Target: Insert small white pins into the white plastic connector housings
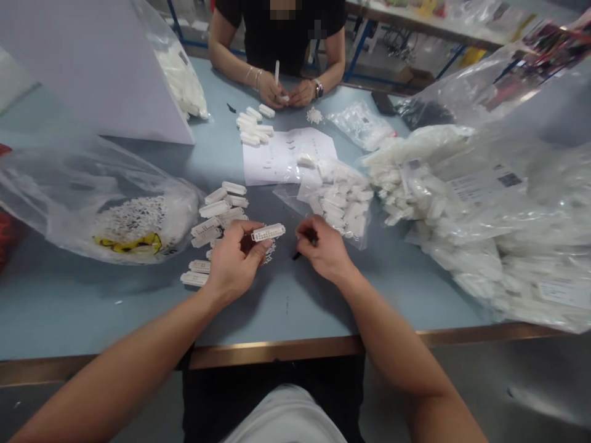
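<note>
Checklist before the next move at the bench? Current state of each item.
1. Left hand gripping white connector housing: ok.
2. Housing cavities free of debris: cannot tell, too small in this view.
3. Right hand gripping black item: ok, but mostly hidden, so its type cannot be told.
4. Loose housings within reach of left hand: ok.
5. Printed sheet legible: not ok from this view.
6. Co-worker's hands apart from this work: ok, across the table.
</note>
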The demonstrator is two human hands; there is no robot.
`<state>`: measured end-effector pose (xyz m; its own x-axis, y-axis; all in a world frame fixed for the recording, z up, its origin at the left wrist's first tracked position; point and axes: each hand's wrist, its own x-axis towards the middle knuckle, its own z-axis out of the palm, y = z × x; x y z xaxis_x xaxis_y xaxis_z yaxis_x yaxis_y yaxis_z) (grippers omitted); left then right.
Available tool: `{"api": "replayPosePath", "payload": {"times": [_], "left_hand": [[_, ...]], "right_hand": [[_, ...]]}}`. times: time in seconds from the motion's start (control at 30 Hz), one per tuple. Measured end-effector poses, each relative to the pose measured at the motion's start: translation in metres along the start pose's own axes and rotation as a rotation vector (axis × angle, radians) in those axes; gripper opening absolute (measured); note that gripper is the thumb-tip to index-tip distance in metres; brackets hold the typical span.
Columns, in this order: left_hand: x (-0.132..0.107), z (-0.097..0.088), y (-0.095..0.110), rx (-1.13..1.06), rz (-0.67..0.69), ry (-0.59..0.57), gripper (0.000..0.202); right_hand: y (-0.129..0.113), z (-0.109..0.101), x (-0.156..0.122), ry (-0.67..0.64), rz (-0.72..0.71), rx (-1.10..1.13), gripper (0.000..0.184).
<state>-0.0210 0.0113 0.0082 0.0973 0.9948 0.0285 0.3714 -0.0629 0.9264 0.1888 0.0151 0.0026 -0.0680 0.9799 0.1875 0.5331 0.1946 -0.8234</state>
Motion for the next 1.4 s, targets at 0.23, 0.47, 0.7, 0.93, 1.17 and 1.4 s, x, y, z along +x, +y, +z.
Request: {"api": "replayPosePath", "payload": {"times": [0.23, 0.47, 0.7, 0.93, 1.17, 1.4], "left_hand": [[-0.003, 0.004, -0.001, -0.048, -0.004, -0.059, 0.032], [-0.005, 0.005, 0.000, -0.050, -0.006, -0.080, 0.031], [-0.004, 0.006, 0.001, -0.032, -0.022, -0.087, 0.033], [-0.007, 0.005, -0.003, 0.023, -0.026, -0.093, 0.036], [-0.008, 0.005, 0.000, 0.126, 0.035, -0.133, 0.037], [-0.010, 0.003, 0.012, 0.198, 0.094, -0.126, 0.033]], "right_hand": [[-0.016, -0.015, -0.013, 0.088, 0.005, 0.102, 0.015], [-0.016, -0.014, -0.016, 0.142, -0.043, 0.102, 0.006], [-0.013, -0.015, -0.016, 0.188, -0.113, 0.144, 0.014], [-0.018, -0.017, -0.021, 0.193, -0.144, -0.013, 0.013], [-0.018, -0.013, -0.019, 0.170, -0.370, -0.012, 0.016], [-0.016, -0.009, -0.019, 0.150, -0.355, -0.009, 0.012]]}}
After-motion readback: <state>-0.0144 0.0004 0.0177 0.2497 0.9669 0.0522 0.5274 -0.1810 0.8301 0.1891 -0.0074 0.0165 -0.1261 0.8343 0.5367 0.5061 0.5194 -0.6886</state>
